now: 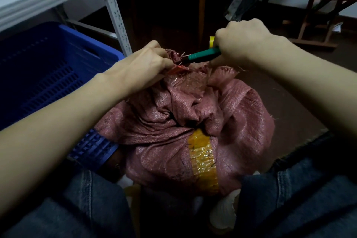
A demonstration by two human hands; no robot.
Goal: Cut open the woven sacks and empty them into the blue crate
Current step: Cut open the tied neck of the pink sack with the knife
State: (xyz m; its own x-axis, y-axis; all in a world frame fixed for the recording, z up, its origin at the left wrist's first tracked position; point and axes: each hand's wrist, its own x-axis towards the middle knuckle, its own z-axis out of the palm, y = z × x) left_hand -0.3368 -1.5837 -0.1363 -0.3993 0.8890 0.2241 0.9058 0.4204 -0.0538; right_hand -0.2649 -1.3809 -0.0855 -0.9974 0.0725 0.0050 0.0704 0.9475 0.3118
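A dull red woven sack point(193, 125) stands on the floor between my knees, with a strip of yellow tape point(203, 160) down its front. My left hand point(143, 65) pinches the bunched top of the sack, where a bit of red tie shows. My right hand point(239, 42) grips a green-handled cutter point(202, 55) whose tip points left into the gathered neck, right beside my left fingers. The blue crate point(48, 67) sits to the left of the sack, touching it; nothing is visible inside.
A white metal shelf post point(116, 11) rises behind the crate. Dark wooden chair legs point(201, 6) stand behind the sack, and a red-topped bench point(328, 6) is at the far right. A yellow tape roll point(212, 41) peeks out by my right hand.
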